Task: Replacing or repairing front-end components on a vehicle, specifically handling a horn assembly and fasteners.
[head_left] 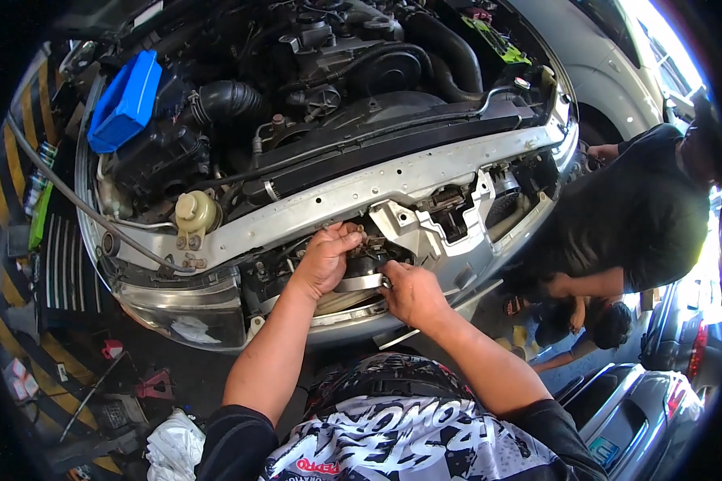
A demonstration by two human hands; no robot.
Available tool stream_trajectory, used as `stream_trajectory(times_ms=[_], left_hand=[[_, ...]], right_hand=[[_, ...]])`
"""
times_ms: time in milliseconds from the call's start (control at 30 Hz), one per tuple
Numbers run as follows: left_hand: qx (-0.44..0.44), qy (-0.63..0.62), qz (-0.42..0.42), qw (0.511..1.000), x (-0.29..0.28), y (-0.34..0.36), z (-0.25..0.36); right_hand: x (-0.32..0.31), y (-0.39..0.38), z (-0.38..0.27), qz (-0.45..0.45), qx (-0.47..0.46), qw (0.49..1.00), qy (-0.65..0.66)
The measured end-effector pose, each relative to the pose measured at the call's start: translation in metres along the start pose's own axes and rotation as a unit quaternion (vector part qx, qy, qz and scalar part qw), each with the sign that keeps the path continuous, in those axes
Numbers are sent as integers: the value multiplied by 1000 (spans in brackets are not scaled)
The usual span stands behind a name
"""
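Both my hands reach into the open front of a car, just below the silver crossbar (281, 215). My left hand (326, 258) is closed, its thumb and fingers pinched together beneath the crossbar; what they hold is too small to make out. Beside it, my right hand (415, 295) is closed with fingers curled at a small shiny metal piece near a pale bar (358, 283). I cannot tell what that piece is. Dark parts lie in the gap between the hands. A white bracket (393, 216) stands just right of them, and the headlight (186, 311) is to their left.
Behind the crossbar is the engine (345, 52), with a blue tray (127, 103) at left and a yellowish reservoir (196, 212). A person in black (630, 212) works at the car's right side; another crouches below. A white rag (175, 446) and tools lie at lower left.
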State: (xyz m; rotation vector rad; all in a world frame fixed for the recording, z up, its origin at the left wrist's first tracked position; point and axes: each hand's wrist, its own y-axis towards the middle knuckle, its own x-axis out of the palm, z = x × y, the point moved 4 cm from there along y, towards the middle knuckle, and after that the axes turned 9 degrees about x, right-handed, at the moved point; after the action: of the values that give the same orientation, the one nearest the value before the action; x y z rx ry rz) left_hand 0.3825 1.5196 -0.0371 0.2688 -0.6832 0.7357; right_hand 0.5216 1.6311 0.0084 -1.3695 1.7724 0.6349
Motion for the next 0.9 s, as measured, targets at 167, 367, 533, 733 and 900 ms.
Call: stream_trajectory(times_ms=[167, 367, 533, 733, 900], left_hand=[[-23, 22, -42, 999, -5, 0, -2], [6, 13, -30, 999, 1, -1, -3], [-19, 3, -80, 997, -6, -2, -2], [-34, -23, -65, 997, 3, -2, 7], [-36, 6, -40, 999, 7, -2, 7]], right_hand=[[-7, 8, -7, 0, 5, 1000, -10], [-20, 17, -13, 5, 9, 999, -32], [-24, 20, -23, -2, 12, 999, -53], [-33, 21, -32, 2, 12, 999, -51], [-37, 28, -34, -16, 32, 997, -65]])
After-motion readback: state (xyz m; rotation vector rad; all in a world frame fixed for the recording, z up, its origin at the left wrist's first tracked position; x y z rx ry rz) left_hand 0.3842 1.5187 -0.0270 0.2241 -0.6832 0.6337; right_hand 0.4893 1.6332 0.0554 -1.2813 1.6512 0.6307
